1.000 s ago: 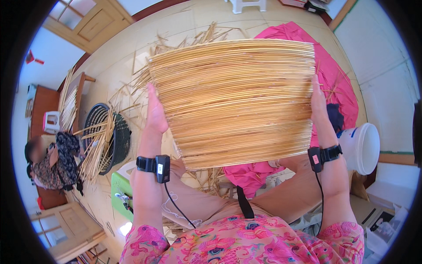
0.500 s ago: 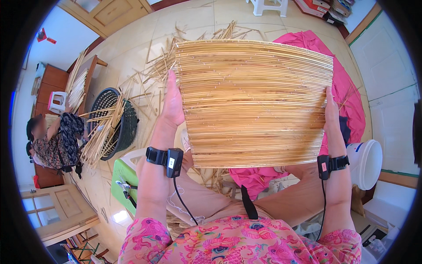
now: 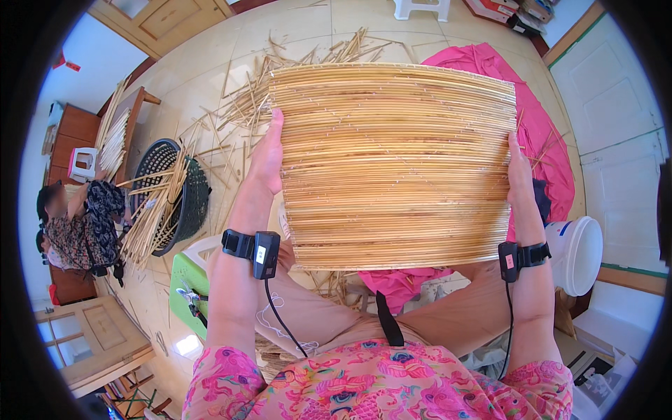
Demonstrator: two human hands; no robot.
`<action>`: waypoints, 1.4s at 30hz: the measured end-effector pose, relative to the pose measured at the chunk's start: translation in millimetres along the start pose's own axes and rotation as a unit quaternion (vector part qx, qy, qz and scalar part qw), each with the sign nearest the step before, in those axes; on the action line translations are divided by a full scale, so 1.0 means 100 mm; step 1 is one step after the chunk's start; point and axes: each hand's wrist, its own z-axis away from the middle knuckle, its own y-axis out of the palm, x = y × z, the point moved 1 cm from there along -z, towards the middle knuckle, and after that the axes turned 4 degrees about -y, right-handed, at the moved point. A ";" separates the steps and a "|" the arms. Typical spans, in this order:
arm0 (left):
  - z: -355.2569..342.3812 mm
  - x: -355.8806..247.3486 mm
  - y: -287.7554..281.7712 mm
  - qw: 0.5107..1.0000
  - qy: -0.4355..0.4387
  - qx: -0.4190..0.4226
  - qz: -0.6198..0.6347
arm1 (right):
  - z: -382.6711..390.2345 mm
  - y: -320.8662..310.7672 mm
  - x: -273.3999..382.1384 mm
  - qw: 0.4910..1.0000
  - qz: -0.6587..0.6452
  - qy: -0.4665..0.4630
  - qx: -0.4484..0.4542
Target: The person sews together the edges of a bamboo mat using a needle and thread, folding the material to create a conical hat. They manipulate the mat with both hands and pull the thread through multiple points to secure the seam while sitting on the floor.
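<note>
A broad mat of thin golden straw stalks (image 3: 395, 168), joined by small pale stitches, is held up over my lap. My left hand (image 3: 267, 157) grips its left edge, thumb side toward the mat and fingers pointing forward. On the opposite edge, my right hand (image 3: 518, 168) holds on with fingers mostly hidden behind or along the rim. Both forearms carry black strapped devices with cables. A pink cloth (image 3: 542, 140) and loose straw (image 3: 245, 98) lie beyond the mat on the floor.
A dark plastic basket (image 3: 199, 206) of stalks stands at left, near a person (image 3: 77, 231) in patterned clothing. A green stool (image 3: 183, 290) with pliers is beside my left leg. A white bucket (image 3: 577, 255) stands at right; a white stool (image 3: 420, 7) is at the far top.
Over the last second the mat has shifted slightly right and turned a little clockwise, its left side higher in view and right side lower. Both hands moved with it, still holding on.
</note>
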 end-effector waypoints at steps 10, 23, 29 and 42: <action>0.00 -0.02 0.04 0.999 -0.035 -0.007 0.026 | -0.10 -0.06 -0.10 0.996 -0.061 0.021 0.058; -0.05 -0.01 0.03 0.999 -0.008 -0.032 0.031 | -0.07 -0.04 -0.08 0.998 -0.045 -0.018 0.033; -0.10 -0.11 -0.16 0.960 0.172 -0.164 -0.150 | 0.01 0.03 0.02 0.993 -0.067 -0.087 0.031; -0.11 0.19 0.15 0.769 0.299 -0.012 -0.565 | 0.09 0.16 0.06 0.931 0.073 -0.342 0.108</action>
